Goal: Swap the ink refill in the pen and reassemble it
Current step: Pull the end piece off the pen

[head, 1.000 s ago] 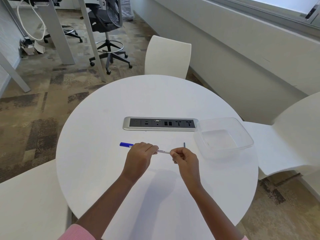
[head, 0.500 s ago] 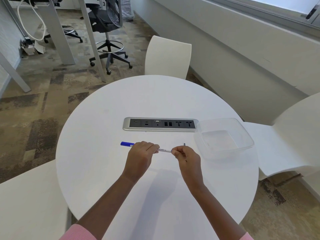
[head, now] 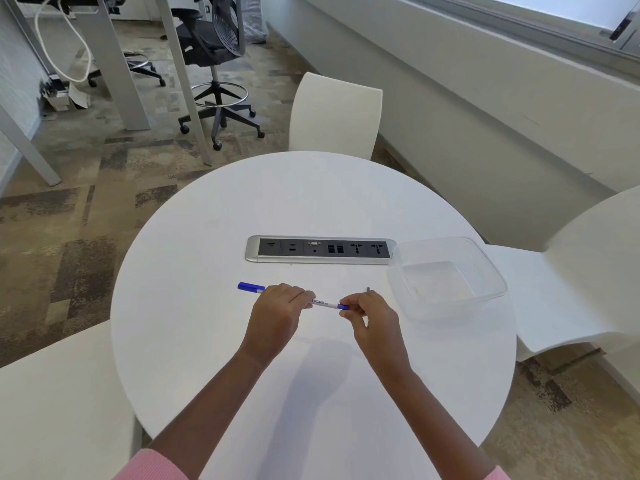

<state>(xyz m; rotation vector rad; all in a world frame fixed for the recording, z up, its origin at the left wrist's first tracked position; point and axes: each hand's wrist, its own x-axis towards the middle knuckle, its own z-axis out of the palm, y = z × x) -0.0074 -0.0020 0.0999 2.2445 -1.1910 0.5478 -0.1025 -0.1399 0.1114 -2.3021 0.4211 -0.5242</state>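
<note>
A white pen point(head: 323, 303) with printed lettering and a blue cap at its left end is held level above the round white table point(head: 207, 341). My left hand point(head: 277, 311) is closed around the barrel's left half, with the blue cap sticking out past it. At the right end, my right hand point(head: 369, 315) pinches a small blue piece with its fingertips. A thin dark grey stick point(head: 368, 289), the top of something mostly hidden, shows just above my right hand.
A grey power and socket strip point(head: 320, 250) is set into the table beyond the hands. A clear plastic container point(head: 446, 277) sits at the right edge of the table. White chairs stand around the table.
A blue piece now shows at the pen's right end by my right fingertips. Both hands have stayed in nearly the same spot.
</note>
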